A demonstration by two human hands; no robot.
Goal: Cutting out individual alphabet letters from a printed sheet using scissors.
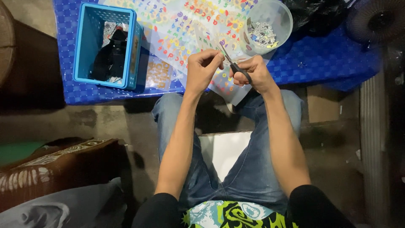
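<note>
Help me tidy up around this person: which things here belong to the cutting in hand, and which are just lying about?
In use: scissors in right hand; small piece pinched by left hand; colourful sticker sheet; clear tub of cut bits.

Lying about: blue crate, black bag, brown patterned cushion.

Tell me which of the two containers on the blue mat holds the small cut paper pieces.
The round clear tub, upper right beside the scissors. The blue square basket at left holds dark items instead.
</note>
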